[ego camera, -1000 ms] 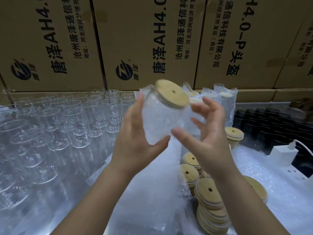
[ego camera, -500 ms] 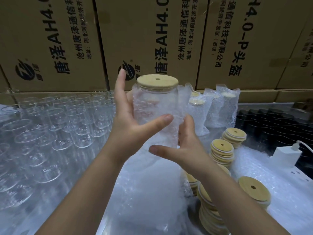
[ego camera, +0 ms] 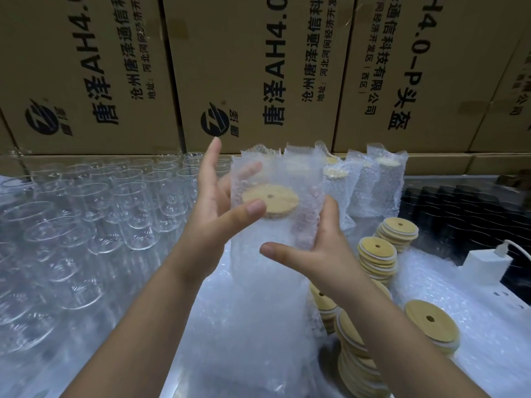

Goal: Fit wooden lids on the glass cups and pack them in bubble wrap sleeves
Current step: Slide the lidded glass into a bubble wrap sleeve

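**Centre of view, a little toward 12 o'clock.** A glass cup (ego camera: 287, 231) with its wooden lid (ego camera: 270, 201) seated stands inside a bubble wrap sleeve (ego camera: 301, 168), held in the air between both hands. The sleeve's loose mouth rises well past the lid.

**Right hand (ego camera: 327, 248), at 4 o'clock of the cup.** The grip is curled round the sleeve's right side, with the thumb stretched leftward below.

**Left hand (ego camera: 212, 214), at 9 o'clock of the cup.** The grip is spread with the fingers straight. The thumb lies on the sleeve's front by the lid's edge, and the forefinger points up, clear of the film.

**Step in hand.** I judge the lid to be fitted and the sleeving of this cup nearly complete. The next move calls for settling the slack mouth over the lid, then standing the parcel with the finished ones. I cannot tell whether the sleeve's bottom is sealed, so I would keep support under the glass.

**Surroundings.**
- **2 o'clock:** packed sleeves (ego camera: 382, 182), each showing a pale lid through the film.
- **9 o'clock:** rows of bare cups (ego camera: 129, 208), with nothing visible inside them.
- **4 o'clock:** stacks of loose lids (ego camera: 377, 254).
- **6 o'clock:** spare bubble wrap (ego camera: 244, 326).
- **12 o'clock:** closed cardboard boxes (ego camera: 258, 67), their contents hidden.
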